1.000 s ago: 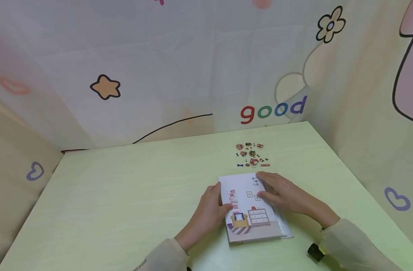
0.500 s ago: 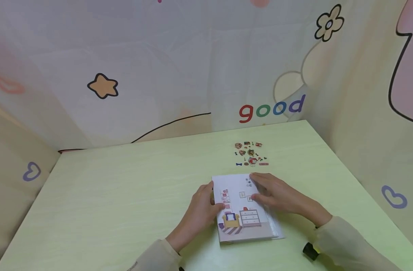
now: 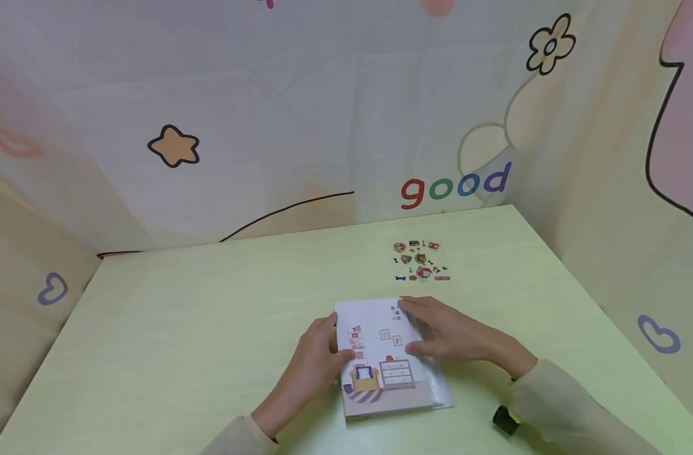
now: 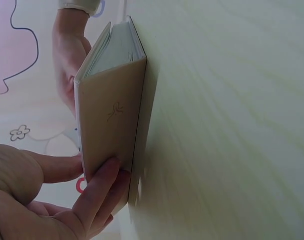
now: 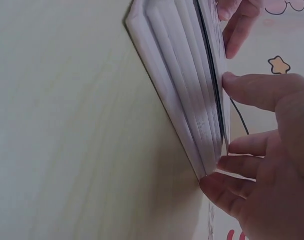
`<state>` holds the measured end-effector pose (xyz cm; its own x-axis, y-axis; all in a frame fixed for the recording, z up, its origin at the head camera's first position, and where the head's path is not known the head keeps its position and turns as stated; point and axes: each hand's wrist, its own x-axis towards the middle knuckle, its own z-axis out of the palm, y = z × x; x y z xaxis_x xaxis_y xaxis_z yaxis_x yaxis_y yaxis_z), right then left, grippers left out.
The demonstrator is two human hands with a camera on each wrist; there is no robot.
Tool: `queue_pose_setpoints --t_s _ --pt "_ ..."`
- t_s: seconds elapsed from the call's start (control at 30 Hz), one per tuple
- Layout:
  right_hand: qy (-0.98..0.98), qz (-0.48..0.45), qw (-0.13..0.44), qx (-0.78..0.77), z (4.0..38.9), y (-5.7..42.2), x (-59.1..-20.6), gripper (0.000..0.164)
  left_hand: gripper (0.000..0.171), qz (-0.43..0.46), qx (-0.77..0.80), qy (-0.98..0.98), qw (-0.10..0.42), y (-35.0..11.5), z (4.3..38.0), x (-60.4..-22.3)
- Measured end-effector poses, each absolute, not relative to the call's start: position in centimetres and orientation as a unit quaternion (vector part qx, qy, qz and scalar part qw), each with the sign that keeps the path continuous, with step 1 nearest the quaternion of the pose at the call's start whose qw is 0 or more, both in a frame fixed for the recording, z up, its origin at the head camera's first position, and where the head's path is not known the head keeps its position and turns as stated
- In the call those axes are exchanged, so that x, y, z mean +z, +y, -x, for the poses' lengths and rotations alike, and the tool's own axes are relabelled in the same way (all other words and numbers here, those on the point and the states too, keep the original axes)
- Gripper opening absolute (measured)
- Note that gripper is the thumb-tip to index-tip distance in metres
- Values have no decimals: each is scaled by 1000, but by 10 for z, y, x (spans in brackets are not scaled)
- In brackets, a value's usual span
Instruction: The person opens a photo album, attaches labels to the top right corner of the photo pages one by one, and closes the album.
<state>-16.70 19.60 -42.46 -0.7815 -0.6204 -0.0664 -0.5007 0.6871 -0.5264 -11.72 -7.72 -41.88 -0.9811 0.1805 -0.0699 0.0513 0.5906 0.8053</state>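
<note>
A thick book (image 3: 375,354) with a white cover lies on the table, printed with a yellow armchair and a chest of drawers. My left hand (image 3: 318,357) grips its spine side, thumb over the cover's edge. In the left wrist view, the fingers (image 4: 99,192) of that hand press against the beige spine (image 4: 112,110). At the opposite side, my right hand (image 3: 451,332) holds the book, thumb on the cover and fingers at the far corner. The right wrist view shows its fingertips (image 5: 211,182) at the page edges (image 5: 184,85), which are slightly fanned.
Beyond the book lies a group of small colourful stickers (image 3: 420,260) with dog and bone shapes. A small black cylindrical object (image 3: 504,420) is beside the right sleeve (image 3: 568,404). Printed cloth (image 3: 267,114) walls in the table's back and sides.
Both hands have moved the book to the left and slightly nearer to me, keeping their hold on it. The stickers have stayed in place.
</note>
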Motion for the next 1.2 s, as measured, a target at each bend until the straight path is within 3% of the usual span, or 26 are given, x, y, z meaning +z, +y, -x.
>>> queue_pose_setpoints --t_s 1.2 --pt "895 354 136 -233 174 136 -425 86 74 -14 424 904 57 -132 108 -412"
